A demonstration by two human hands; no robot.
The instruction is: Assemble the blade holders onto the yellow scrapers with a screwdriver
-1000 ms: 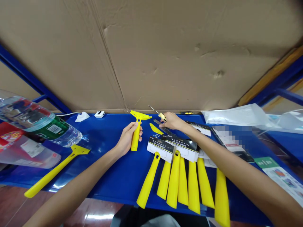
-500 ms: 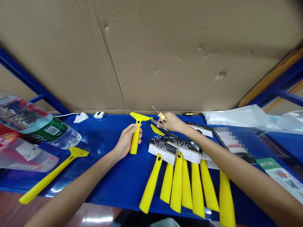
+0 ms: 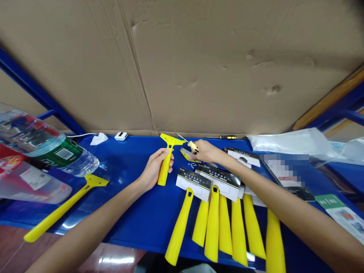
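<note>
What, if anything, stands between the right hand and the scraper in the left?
The screwdriver, held in the right hand: its shaft slants toward the head of the scraper; contact unclear. A small yellow piece sits lower, by that hand. Nothing else visible.

A yellow, T-shaped scraper point(image 3: 164, 172) is held head away, its handle tilted slightly; beside its head slants a cream-handled screwdriver point(image 3: 193, 146), near a partly hidden, flat yellow piece point(image 3: 185, 154).
</note>
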